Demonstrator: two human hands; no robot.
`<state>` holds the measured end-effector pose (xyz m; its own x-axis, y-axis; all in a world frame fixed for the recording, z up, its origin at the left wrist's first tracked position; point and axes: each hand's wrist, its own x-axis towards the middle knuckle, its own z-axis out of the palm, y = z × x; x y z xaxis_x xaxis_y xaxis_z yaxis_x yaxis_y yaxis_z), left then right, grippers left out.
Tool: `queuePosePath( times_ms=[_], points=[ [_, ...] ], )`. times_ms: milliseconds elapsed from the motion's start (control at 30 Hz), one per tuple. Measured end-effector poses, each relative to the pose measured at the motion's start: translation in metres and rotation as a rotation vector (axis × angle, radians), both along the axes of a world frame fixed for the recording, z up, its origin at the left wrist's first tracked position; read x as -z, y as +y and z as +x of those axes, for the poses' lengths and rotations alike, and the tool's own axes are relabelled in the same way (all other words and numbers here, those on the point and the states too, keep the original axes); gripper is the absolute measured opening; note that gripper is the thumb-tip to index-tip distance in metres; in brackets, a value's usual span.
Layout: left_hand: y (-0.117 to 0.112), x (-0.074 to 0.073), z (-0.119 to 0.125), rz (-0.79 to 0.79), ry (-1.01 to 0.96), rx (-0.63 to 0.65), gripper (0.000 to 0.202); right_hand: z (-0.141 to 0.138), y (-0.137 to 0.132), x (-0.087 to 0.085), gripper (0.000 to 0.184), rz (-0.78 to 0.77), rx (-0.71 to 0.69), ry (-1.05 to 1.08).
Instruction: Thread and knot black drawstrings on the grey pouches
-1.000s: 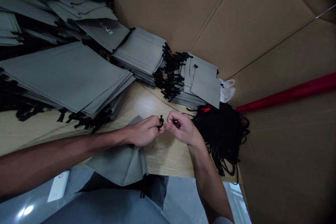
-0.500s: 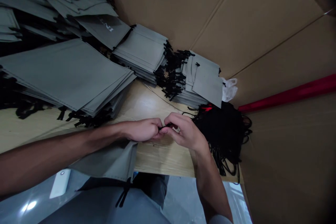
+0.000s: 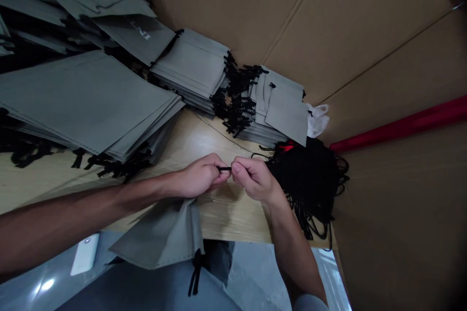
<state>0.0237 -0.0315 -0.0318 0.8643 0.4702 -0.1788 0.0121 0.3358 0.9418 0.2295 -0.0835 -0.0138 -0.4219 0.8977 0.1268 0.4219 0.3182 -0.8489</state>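
Left hand (image 3: 199,179) and right hand (image 3: 254,180) fingers pinched shut on a black cord (image 3: 224,168), above a grey bag (image 3: 164,235) on the desk (image 3: 226,214).

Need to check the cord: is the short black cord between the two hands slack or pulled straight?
Pulled straight: the short black cord spans level between left hand and right hand.

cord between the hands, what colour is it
Black. The cord shows best in the head view, pinched between the left hand and right hand.
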Motion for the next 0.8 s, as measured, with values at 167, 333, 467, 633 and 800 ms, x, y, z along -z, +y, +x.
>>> queuePosePath(
  times_ms=[167,333,467,633,800],
  points=[
    [-0.008,-0.020,-0.010,0.357,0.094,0.020,0.012,-0.004,0.001,0.012,0.049,-0.156,-0.002,0.284],
    [-0.013,-0.023,-0.013,0.587,0.055,0.044,0.015,-0.010,0.000,0.010,0.053,-0.144,0.046,0.303],
    [-0.010,-0.017,-0.013,0.837,0.103,-0.008,0.021,-0.011,0.001,0.007,0.053,-0.112,0.095,0.229],
    [-0.007,-0.002,-0.015,1.042,0.330,-0.181,0.022,-0.006,0.003,0.001,0.034,0.017,0.034,0.012],
    [-0.005,0.003,-0.011,1.084,0.533,-0.121,0.028,-0.004,0.001,-0.010,0.019,0.121,-0.065,-0.170]
  ],
)
